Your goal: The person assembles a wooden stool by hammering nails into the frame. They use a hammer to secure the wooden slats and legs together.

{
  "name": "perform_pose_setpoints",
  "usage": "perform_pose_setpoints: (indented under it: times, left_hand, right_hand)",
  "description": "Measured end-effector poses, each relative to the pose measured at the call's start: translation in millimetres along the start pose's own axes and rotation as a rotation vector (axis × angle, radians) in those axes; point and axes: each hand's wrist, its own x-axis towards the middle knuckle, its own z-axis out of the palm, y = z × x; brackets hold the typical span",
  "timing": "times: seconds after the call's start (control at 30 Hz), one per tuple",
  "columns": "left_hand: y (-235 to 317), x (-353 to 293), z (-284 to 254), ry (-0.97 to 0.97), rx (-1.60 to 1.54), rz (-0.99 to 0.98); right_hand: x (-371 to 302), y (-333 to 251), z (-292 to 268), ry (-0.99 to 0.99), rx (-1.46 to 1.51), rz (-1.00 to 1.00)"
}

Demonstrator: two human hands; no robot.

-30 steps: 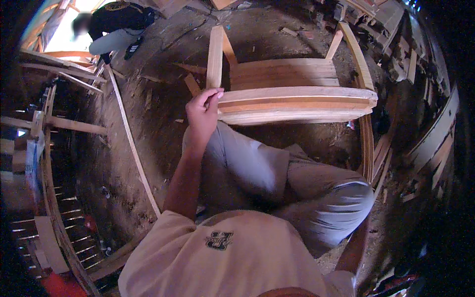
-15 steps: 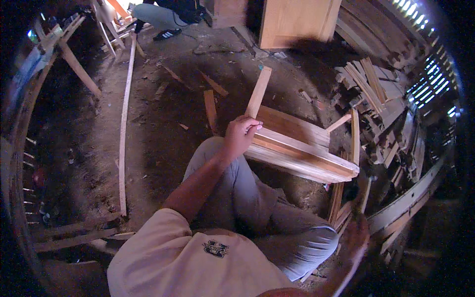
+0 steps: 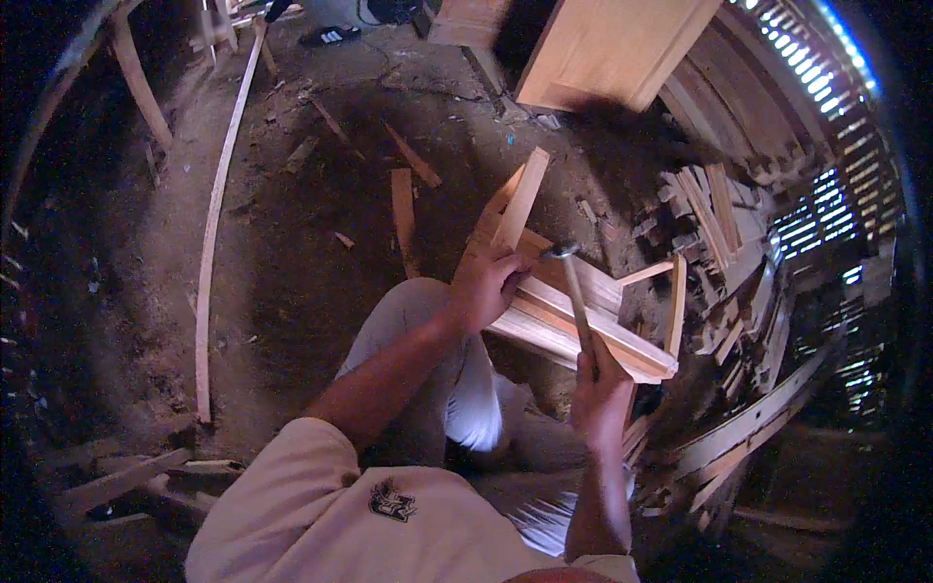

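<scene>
A wooden frame of pale planks and slats (image 3: 583, 319) lies slantwise in front of my knees. One slat (image 3: 523, 199) sticks out from its left end, and further slats (image 3: 676, 306) stand at its right end. My left hand (image 3: 489, 289) is at the left corner, fingers drawn together against the wood where the slat meets the rail; whatever is pinched there is hidden. In my right hand (image 3: 601, 396) is a hammer (image 3: 577, 301), gripped by its wooden handle. Its metal head is over the frame, just right of my left hand, apart from it.
Loose wood offcuts (image 3: 403, 219) lie on the dirt floor, and a long thin strip (image 3: 216, 223) runs along the left. Piled scrap wood (image 3: 729, 223) crowds the right. A wooden panel (image 3: 612, 53) stands at the back, near another person's shoe (image 3: 330, 37).
My right hand has come up from the lower right, bringing the hammer over the frame. My left hand stays at the corner; the frame's right end sits slightly lower and further left in view.
</scene>
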Motion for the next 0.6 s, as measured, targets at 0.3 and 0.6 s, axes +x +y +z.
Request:
perform_pose_setpoints:
  times: [0.3,0.6]
  left_hand:
    - [-17.2,-9.1,8.9,0.022,0.011,-0.050]
    - [-12.8,-6.3,7.2,-0.032,0.027,-0.035]
  right_hand:
    - [-0.1,-14.0,0.8,0.097,-0.032,-0.008]
    - [-0.1,-11.2,-7.2,0.221,-0.021,0.062]
